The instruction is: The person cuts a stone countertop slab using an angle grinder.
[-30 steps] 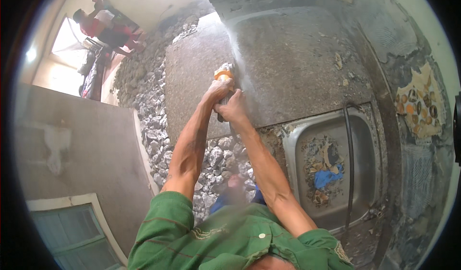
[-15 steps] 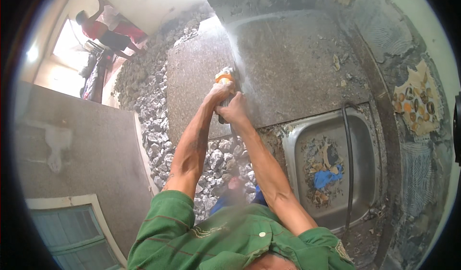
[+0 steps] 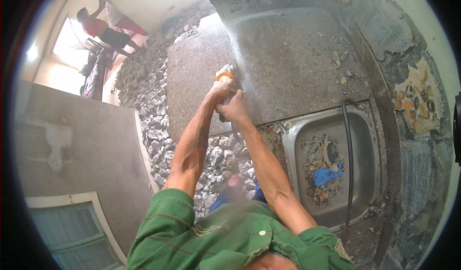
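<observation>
My left hand (image 3: 222, 88) and my right hand (image 3: 231, 104) are both wrapped round an orange and grey power tool (image 3: 224, 76), apparently an angle grinder, left hand nearer its head. The tool sits on a speckled grey stone slab (image 3: 293, 63), along a pale, dust-covered line running away from me. Its cutting part is hidden in dust and behind the housing. A dark cord hangs down from the tool's back end, between my forearms.
A steel sink (image 3: 302, 150) holding rubble and blue scrap, with a black hose (image 3: 349, 164) across it, lies right. Loose grey rocks (image 3: 158, 145) border the slab. A plastered wall (image 3: 418, 174) runs right; a grey partition (image 3: 86, 145) left. Another person (image 3: 105, 34) is at the back left.
The tool and both hands have shifted very slightly within the picture, the grip unchanged. The other person at the back left has changed posture, with an arm raised and legs shifted.
</observation>
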A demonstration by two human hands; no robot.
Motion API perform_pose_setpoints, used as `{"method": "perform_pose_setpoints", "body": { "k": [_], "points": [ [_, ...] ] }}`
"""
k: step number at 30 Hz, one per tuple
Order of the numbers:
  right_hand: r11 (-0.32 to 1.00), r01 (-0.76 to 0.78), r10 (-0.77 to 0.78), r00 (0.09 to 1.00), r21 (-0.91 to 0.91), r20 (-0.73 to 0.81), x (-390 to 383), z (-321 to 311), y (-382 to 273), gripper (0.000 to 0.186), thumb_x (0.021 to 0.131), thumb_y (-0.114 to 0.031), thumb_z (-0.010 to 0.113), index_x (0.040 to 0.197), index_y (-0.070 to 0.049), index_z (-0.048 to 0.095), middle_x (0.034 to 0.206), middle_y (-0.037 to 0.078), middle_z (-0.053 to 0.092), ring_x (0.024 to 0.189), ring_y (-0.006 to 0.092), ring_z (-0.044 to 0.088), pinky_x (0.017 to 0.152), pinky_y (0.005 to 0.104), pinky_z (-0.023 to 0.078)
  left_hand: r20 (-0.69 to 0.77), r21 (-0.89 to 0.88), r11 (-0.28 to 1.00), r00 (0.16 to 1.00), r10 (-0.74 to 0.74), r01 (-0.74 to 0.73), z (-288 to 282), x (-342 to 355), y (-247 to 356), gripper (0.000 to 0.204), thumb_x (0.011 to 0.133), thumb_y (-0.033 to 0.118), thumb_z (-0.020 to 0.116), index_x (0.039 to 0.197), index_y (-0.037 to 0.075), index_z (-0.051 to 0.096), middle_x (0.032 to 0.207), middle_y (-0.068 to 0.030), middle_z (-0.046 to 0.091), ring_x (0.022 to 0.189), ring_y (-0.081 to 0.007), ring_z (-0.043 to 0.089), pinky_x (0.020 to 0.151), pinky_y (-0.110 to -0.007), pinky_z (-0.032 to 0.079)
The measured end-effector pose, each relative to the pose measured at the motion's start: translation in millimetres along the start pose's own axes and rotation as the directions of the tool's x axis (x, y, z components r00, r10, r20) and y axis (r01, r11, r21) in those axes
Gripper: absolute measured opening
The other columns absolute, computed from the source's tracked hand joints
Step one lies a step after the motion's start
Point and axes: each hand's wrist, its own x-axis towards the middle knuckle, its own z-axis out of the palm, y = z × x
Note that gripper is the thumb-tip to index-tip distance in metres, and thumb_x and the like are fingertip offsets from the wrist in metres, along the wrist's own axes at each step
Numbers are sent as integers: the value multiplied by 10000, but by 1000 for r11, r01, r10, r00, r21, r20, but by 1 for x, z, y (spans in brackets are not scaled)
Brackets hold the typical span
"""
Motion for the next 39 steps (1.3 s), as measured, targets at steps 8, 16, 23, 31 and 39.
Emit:
{"method": "perform_pose_setpoints", "body": {
  "k": [8, 16, 23, 31, 39],
  "points": [
    [998, -6, 8, 1000, -55, 29, -12, -5, -2, 778, 519, -278, 843, 1071, 151, 502, 1047, 282, 616, 983, 326, 631, 802, 380, 521, 62, 3, 998, 996, -59, 59, -1, -12, 2, 355, 898, 319, 438, 1168, 165, 609, 1142, -192, 610, 1059, -343, 585, 894, -427, 462],
    [999, 1, 1, 999, -41, 51, -9, -3, 3, 814, 516, -287, 844, 1095, 159, 484, 1063, 296, 596, 1021, 334, 608, 840, 385, 508, -24, 7, 998, 998, 64, -64, 2, -6, -5, 525, 789, 403, 587, 1126, 1, 611, 1062, -171, 622, 957, -251, 581, 807, -367, 454],
    [997, -52, 55, 997, -54, 49, -13, -5, 2, 851, 508, -290, 823, 1128, 166, 460, 1142, 306, 549, 1094, 356, 559, 892, 398, 489, -80, -289, 956, 994, -75, 49, 13, 2, -11, 524, 765, 373, 610, 1131, -1, 616, 1098, -180, 617, 969, -250, 591, 828, -366, 461],
    [999, -47, 48, 994, -19, 102, -17, -14, -2, 899, 503, -303, 826, 1159, 169, 429, 1172, 317, 518, 1125, 369, 532, 929, 406, 469, -28, -146, 989, 1000, 12, -16, 12, -6, -12, 533, 770, 374, 605, 1122, -27, 613, 1089, -187, 615, 973, -238, 588, 824, -359, 462],
    [998, -47, 43, 993, 33, 109, -22, -15, -1, 917, 537, -276, 818, 1212, 160, 376, 1229, 317, 464, 1152, 371, 503, 956, 407, 454, -43, -52, 999, 999, 10, -12, 16, -8, -13, 502, 779, 365, 598, 1094, -26, 612, 1063, -166, 617, 914, -227, 592, 785, -352, 474]
  ]
}}
